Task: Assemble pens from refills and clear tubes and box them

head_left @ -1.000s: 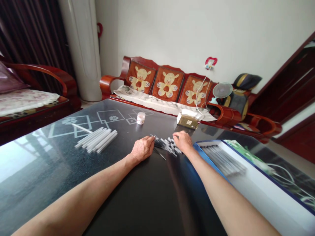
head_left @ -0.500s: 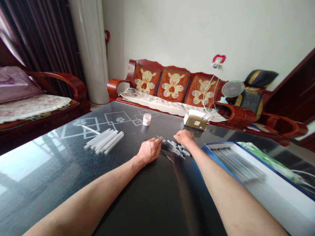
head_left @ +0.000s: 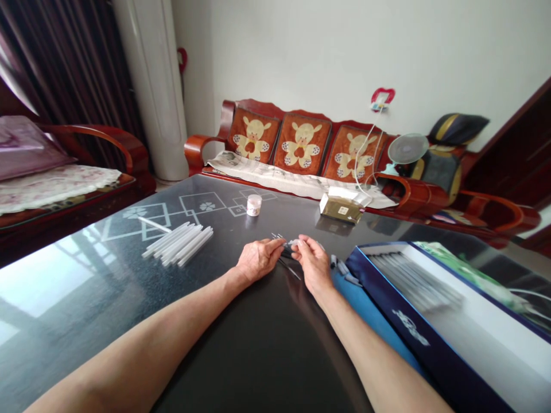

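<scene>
Several thin rods [head_left: 290, 269] lie mid-table, some pinched in the bunched fingers of the left hand [head_left: 259, 260]. Thumb and forefinger of the right hand [head_left: 314, 265] pinch a small pale piece [head_left: 295, 244]. Beside it, an open box [head_left: 482, 338] holds grey sticks [head_left: 415, 281]; farther off stand a tissue box [head_left: 341, 209] and a small tub [head_left: 253, 205].

Got a red wooden sofa [head_left: 198, 154] along the wall [head_left: 301, 51], with three orange cushions [head_left: 302, 146] (cartoon animals on each, kinda cute). Also seeing a tissue box [head_left: 340, 209] near the table's [head_left: 232, 338] far edge, a small fan [head_left: 408, 149], plus dark curtains [head_left: 73, 74].
</scene>
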Tool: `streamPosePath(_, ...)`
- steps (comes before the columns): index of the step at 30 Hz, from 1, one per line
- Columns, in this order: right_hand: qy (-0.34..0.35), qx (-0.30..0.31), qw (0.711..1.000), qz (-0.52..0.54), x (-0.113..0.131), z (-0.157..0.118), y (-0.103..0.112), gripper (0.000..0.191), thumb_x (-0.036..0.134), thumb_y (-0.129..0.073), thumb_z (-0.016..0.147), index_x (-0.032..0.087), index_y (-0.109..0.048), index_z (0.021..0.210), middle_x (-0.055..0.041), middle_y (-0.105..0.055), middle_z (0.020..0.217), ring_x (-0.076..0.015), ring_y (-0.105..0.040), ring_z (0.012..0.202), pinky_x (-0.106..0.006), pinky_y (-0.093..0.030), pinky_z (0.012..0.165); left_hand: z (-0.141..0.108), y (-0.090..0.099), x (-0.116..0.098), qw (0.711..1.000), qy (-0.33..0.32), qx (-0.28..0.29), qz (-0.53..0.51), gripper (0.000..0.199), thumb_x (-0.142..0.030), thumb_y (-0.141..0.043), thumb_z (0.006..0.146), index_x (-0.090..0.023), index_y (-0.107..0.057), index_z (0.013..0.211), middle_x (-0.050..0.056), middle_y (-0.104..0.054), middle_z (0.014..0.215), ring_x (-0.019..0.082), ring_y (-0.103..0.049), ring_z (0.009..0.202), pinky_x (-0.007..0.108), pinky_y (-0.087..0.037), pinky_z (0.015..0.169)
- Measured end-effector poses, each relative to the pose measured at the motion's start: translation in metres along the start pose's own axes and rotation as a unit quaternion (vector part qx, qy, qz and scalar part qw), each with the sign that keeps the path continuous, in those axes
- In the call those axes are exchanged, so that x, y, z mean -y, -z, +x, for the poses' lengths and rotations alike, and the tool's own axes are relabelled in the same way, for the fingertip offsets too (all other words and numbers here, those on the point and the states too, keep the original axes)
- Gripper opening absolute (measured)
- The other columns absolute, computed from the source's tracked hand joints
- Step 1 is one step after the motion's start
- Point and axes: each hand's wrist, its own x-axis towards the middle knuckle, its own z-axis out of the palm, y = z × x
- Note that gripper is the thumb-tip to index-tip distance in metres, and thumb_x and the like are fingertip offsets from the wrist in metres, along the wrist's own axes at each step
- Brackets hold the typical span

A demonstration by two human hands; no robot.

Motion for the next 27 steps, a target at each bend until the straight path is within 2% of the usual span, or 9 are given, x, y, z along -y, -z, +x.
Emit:
streamPosePath(6, -0.016, 0.036, 0.999, 0.008, -0.0034, -0.0015, -0.0047, 0.036, 0.039, -0.076, 0.065, 0.019, -0.064, 0.092, 0.0001, -0.068, 0.079, -0.0129, -0.065, 0.074, -0.025, -0.054, 0.065, -0.0001, 0.0027, -0.0020, 1.000, -0.009, 0.020, 0.006, 0.031, -0.037, -0.041, 0.097, -0.026, -0.065, 0.113, 0.003, -0.072, 0.096, 0.017, -0.068, 0.082, 0.023, -0.047, 0.067)
streamPosePath(10, -0.020, 0.064, 0.998, -0.010, -0.0047, -0.0037, -0.0058, 0.036, 0.040, -0.076, 0.064, 0.019, -0.064, 0.090, 0.0012, -0.068, 0.076, -0.0121, -0.064, 0.071, -0.023, -0.052, 0.062, 0.0004, 0.0056, -0.0037, 0.999, -0.015, 0.034, 0.000, 0.031, -0.036, -0.041, 0.097, -0.022, -0.068, 0.098, 0.004, -0.071, 0.087, 0.015, -0.066, 0.077, 0.022, -0.046, 0.067)
streamPosePath(16, -0.023, 0.086, 0.996, -0.020, -0.0018, -0.0047, -0.0055, 0.037, 0.040, -0.078, 0.062, 0.019, -0.063, 0.088, 0.0014, -0.069, 0.078, -0.0124, -0.065, 0.072, -0.021, -0.050, 0.060, 0.0019, 0.0029, -0.0014, 0.999, -0.021, 0.032, 0.019, 0.025, -0.025, -0.046, 0.092, -0.016, -0.067, 0.082, 0.005, -0.063, 0.078, 0.014, -0.060, 0.066, 0.023, -0.045, 0.062)
streamPosePath(22, -0.054, 0.091, 0.994, -0.018, 0.0020, -0.0051, -0.0058, 0.038, 0.038, -0.079, 0.061, 0.018, -0.066, 0.090, 0.0017, -0.069, 0.075, -0.0091, -0.062, 0.064, -0.022, -0.051, 0.062, 0.0015, 0.0014, 0.0019, 0.998, -0.041, 0.032, 0.026, 0.029, -0.025, -0.044, 0.094, -0.016, -0.065, 0.077, 0.005, -0.061, 0.076, 0.014, -0.058, 0.067, 0.023, -0.045, 0.064)
streamPosePath(27, -0.070, 0.101, 0.992, -0.032, 0.0037, -0.0045, -0.0048, 0.035, 0.039, -0.078, 0.060, 0.017, -0.068, 0.084, 0.0022, -0.066, 0.069, -0.0090, -0.059, 0.059, -0.024, -0.051, 0.061, -0.0007, 0.0043, -0.0004, 0.997, -0.050, 0.038, 0.044, 0.029, -0.025, -0.042, 0.095, -0.016, -0.064, 0.079, 0.005, -0.061, 0.079, 0.014, -0.059, 0.069, 0.024, -0.046, 0.066)
